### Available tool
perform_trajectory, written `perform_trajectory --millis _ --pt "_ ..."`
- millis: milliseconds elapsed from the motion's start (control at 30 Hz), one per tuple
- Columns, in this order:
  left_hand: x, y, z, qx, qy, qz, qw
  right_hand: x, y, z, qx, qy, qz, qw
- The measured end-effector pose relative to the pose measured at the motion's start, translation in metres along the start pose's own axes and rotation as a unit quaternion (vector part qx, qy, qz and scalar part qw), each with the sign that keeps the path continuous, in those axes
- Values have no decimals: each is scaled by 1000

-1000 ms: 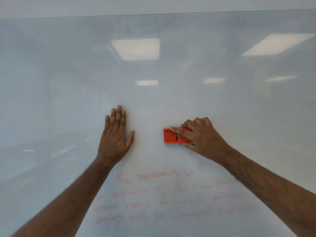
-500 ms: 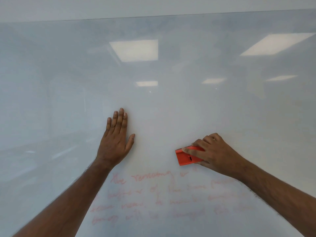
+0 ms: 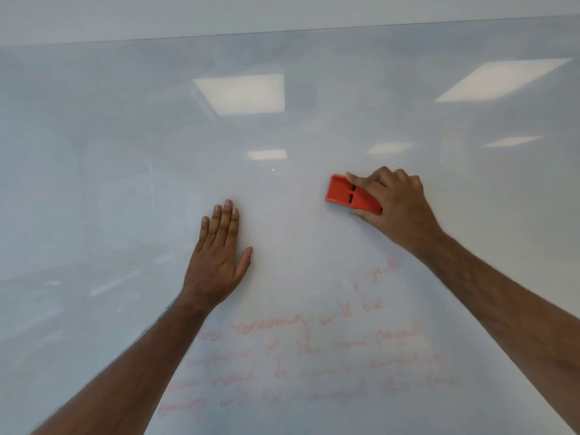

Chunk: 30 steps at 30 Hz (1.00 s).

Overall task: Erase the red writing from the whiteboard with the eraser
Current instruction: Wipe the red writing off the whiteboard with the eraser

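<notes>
A glossy whiteboard (image 3: 125, 152) fills the view. Faint red writing (image 3: 314, 362) runs in several lines across its lower middle, with a few stray red marks (image 3: 381, 273) higher up on the right. My right hand (image 3: 395, 208) presses an orange-red eraser (image 3: 343, 193) flat on the board, above the writing and clear of it. The eraser's right end is hidden under my fingers. My left hand (image 3: 216, 259) lies flat on the board with fingers together, to the left of the eraser and just above the first line of writing.
The board's top edge (image 3: 282, 31) runs across the upper view with plain wall above it. Ceiling light reflections (image 3: 241, 94) show on the glossy surface.
My right hand has carried the eraser from the top line of writing up and a little to the right. My left hand has stayed flat on the board.
</notes>
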<state>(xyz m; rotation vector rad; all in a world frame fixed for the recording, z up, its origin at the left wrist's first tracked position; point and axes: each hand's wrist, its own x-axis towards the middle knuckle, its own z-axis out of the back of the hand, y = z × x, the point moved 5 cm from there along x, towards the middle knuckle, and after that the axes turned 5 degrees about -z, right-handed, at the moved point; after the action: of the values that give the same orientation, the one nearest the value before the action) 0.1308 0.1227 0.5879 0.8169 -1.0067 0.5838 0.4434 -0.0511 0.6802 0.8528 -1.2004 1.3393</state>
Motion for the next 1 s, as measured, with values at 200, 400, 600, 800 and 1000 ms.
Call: perform_trajectory --millis 200,400,600,800,1000 --pt "0 -3 0 -10 -2 13 1000 -25 55 -23 -11 10 84 996" --pt "-1 -5 -2 -14 -5 22 1000 -86 60 -38 -53 54 197 978" --pt "-1 -7 -4 -12 -5 37 999 -88 -2 -16 -54 42 164 984" --pt "-1 -12 -6 -16 0 52 998 -50 -85 18 -54 3 6 999" --pt "-2 -20 -7 -30 2 71 997 -40 -70 13 -12 7 -61 998"
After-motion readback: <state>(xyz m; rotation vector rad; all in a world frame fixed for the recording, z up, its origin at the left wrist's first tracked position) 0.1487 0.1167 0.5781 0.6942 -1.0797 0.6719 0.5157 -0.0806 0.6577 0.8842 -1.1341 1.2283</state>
